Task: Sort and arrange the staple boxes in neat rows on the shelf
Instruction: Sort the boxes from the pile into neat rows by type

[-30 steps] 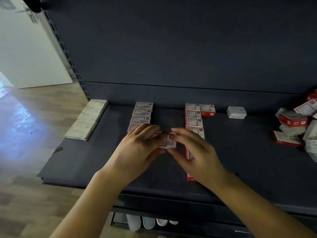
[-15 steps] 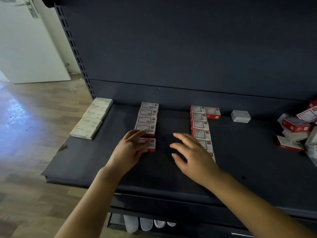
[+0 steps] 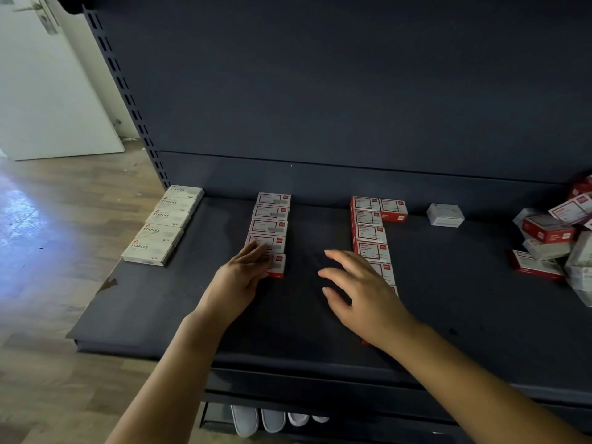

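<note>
Shelving fills the view: a dark shelf with a tall back panel, seen from above by the person working at it. Staple boxes lie on it in rows running from the back toward the front edge. At far left sits a row of cream boxes. Next comes a middle row of red-and-white boxes, then a longer right row with one extra box beside its back end. A single white box stands apart, likely starting another row. At far right an unsorted heap of boxes waits. The left hand rests flat, fingers straight, on the frontmost box of the middle row, apparently nudging it square with its neighbours. The right hand hovers open and empty between the middle and right rows, fingers spread, gripping nothing.
</note>
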Demonstrator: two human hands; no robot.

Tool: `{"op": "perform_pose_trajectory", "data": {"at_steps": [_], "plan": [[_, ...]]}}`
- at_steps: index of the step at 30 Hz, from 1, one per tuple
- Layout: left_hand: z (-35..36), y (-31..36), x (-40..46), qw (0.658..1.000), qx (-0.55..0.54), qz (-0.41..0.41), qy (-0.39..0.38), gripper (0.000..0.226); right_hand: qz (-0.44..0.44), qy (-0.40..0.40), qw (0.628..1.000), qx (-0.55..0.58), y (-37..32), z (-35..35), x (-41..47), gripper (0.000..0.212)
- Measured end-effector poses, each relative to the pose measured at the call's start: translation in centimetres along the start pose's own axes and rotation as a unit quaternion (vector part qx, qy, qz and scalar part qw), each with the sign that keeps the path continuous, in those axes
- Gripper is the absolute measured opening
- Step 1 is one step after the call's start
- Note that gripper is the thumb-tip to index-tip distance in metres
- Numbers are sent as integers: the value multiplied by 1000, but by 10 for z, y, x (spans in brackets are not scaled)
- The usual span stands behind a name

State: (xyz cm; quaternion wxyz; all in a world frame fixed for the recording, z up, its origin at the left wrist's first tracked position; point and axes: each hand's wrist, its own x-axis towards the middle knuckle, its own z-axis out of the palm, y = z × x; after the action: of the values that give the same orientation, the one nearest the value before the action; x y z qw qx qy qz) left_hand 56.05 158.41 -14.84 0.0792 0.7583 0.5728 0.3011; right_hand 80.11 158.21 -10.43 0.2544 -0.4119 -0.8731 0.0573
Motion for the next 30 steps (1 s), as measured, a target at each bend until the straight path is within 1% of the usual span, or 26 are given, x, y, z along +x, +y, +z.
{"op": "perform_pose_trajectory", "data": {"at_steps": [6,11,13,15,20,25,27,30], "plan": [[-4,4,-3,1000,16,12,-5,35,9,4,1000,9,1,-2,-4,35],[-7,6,-6,1000,-2,-13,-12,35,5,5,1000,4,3,-3,-7,35],[-8,7,-6,1000,-6,-12,-14,34,8,2,1000,5,3,-3,-7,30],[-10,7,-5,1000,-2,-17,-14,34,10,2,1000,7,3,-2,-6,26],[-11,8,-2,999,9,-28,-16,33,3,5,1000,8,3,0,-6,26],[-16,17,2,997,67,-42,-10,29,4,7,1000,1,4,-3,-9,27],[-17,31,5,995,91,-32,-6,27,13,6,1000,3,9,-4,-12,30],[-12,66,9,993,117,14,-15,40,34,4,999,12,19,-9,-20,34]]}}
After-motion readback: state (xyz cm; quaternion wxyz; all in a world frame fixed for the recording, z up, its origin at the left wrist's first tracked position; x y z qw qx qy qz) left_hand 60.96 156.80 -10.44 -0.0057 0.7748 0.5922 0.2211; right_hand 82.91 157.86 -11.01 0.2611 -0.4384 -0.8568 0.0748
